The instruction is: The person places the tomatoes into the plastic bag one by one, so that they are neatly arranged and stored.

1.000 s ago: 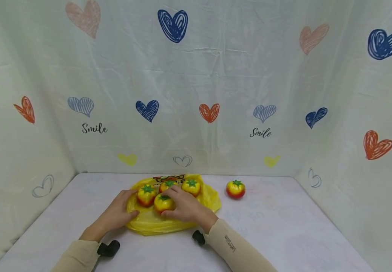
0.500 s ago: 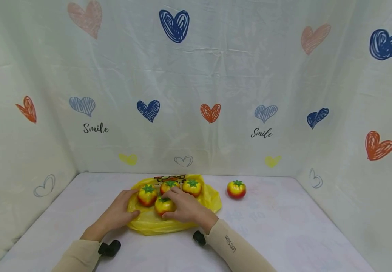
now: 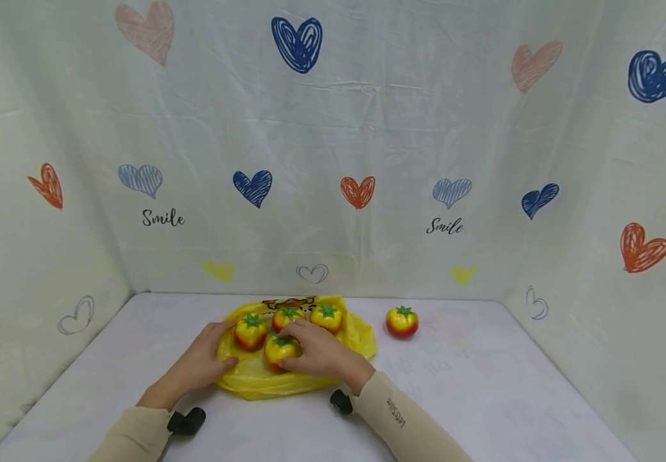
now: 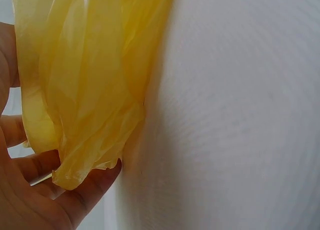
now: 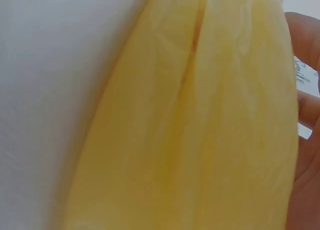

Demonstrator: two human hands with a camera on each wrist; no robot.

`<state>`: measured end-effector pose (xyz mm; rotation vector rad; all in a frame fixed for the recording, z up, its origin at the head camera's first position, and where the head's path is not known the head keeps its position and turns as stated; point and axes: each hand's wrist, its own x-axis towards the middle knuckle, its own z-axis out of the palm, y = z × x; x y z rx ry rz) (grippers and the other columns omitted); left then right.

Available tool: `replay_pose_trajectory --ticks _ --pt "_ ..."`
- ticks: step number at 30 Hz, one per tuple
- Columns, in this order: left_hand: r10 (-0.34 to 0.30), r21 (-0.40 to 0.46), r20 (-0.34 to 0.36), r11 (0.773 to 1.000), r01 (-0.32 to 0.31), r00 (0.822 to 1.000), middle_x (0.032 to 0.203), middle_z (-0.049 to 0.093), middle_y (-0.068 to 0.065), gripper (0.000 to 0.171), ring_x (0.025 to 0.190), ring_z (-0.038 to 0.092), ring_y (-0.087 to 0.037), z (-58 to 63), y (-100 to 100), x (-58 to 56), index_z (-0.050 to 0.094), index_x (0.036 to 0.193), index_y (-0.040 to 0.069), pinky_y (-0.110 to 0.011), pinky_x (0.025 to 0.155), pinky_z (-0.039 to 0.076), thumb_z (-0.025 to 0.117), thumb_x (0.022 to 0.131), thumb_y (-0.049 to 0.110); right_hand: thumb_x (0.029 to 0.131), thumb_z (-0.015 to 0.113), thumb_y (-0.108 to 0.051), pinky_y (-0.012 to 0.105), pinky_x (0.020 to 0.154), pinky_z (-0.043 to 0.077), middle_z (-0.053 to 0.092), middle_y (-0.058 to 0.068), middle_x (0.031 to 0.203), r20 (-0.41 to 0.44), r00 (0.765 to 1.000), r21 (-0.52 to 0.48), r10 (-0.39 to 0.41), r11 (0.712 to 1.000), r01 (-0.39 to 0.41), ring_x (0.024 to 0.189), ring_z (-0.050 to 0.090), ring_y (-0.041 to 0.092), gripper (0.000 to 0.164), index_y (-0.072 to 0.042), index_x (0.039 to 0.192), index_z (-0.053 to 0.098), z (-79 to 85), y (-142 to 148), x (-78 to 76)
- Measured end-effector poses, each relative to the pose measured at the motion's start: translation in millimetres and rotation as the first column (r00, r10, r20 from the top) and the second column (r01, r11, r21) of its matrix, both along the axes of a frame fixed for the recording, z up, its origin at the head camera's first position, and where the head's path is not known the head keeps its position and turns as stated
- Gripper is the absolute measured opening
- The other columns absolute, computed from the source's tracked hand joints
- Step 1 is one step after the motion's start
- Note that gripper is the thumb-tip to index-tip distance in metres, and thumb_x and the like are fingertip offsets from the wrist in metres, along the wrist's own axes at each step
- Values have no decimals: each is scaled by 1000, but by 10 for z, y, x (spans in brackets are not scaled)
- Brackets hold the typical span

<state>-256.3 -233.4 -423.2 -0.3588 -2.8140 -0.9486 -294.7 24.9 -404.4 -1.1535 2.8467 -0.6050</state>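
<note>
A crumpled yellow plastic bag [image 3: 246, 385] lies on the table with several shiny red-and-yellow tomatoes with green tops on it or in its mouth. My right hand [image 3: 321, 350] curls over the front tomato [image 3: 278, 348], thumb in front and fingers behind. At the bag's left edge, my left hand [image 3: 197, 364] rests with thumb and fingers spread apart, near the left tomato [image 3: 250, 333]. The left wrist view shows bag film [image 4: 90, 89] hanging over those loosely extended fingers. In the right wrist view, the yellow film [image 5: 200, 140] hides most of the right hand.
A lone tomato [image 3: 402, 323] sits on the white table [image 3: 471, 385], right of the bag. Behind stands a pale curtain [image 3: 391, 244] printed with hearts, with further curtain at both sides. Black wrist devices [image 3: 187, 421] sit at both cuffs.
My right hand and the front tomato have shifted very slightly to the right. The left hand, the bag and the other tomatoes look unmoved, apart from a small shift of the whole view.
</note>
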Motion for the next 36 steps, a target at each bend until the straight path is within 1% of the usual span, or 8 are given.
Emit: replay_pose_trajectory --ticks 4,11,20,28,36 --pt "-1 1 -2 1000 1 1000 131 44 -24 67 121 43 -41 1 7 -1 42 136 -5 -60 103 33 71 79 13 86 65 -47 30 102 42 50 -10 129 5 1000 -2 -4 1000 4 114 50 8 46 -27 127 56 6 -15 12" --pt "-3 4 5 1000 3 1000 131 43 -25 67 122 43 -42 10 15 4 41 136 -6 -61 103 32 71 79 13 85 67 -48 29 100 43 49 -10 130 -42 999 21 -13 1000 13 114 51 8 48 -28 127 56 -12 -46 16" --pt "-11 -1 -12 1000 11 1000 131 44 -25 67 122 43 -42 10 8 8 42 136 -6 -60 103 32 71 79 14 84 68 -47 29 99 44 49 -10 129 -39 999 12 -14 1000 14 112 51 8 47 -28 125 56 -7 -38 15" --pt "-9 3 -8 1000 9 1000 131 44 -24 67 122 43 -41 4 -6 9 42 136 -5 -60 103 32 71 79 14 84 68 -45 30 101 43 50 -9 131 -41 999 -4 -12 1000 12 116 50 10 48 -26 127 56 16 -9 10" --pt "-8 7 -3 1000 8 1000 132 43 -23 67 122 43 -41 -6 -7 1 42 136 -5 -60 103 32 71 79 14 85 68 -45 28 98 44 52 -6 127 -66 998 -43 7 999 -10 112 51 11 51 -20 128 56 49 80 -15"
